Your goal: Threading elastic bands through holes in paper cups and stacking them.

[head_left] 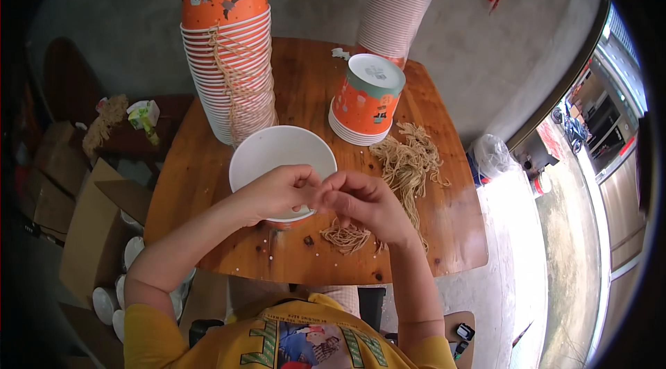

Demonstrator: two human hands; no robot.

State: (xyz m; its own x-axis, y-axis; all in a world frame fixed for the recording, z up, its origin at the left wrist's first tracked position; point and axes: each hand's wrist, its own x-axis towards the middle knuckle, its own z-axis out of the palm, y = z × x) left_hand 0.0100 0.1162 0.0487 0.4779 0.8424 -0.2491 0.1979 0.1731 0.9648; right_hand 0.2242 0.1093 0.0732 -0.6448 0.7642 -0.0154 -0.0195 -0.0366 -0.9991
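Observation:
My left hand [283,192] and my right hand [366,204] meet fingertip to fingertip over the near rim of a white-lined paper bucket [281,147]. Both hands are closed in a pinch; whatever lies between the fingers is too small or hidden to make out. The bucket stands upright, and part of its orange outside shows below the rim. Right of it lies a loose heap of tan strings [409,168], with a smaller tangle of strings [345,236] under my right hand. Farther back, a short stack of orange buckets [364,102] sits upside down.
Behind the bucket, a tall stack of orange buckets [225,67] has knotted tan strings hanging down it. A plastic-wrapped bucket stack [397,8] leans at the back. An open cardboard box [90,230] with white round pieces stands left of the wooden table [305,74].

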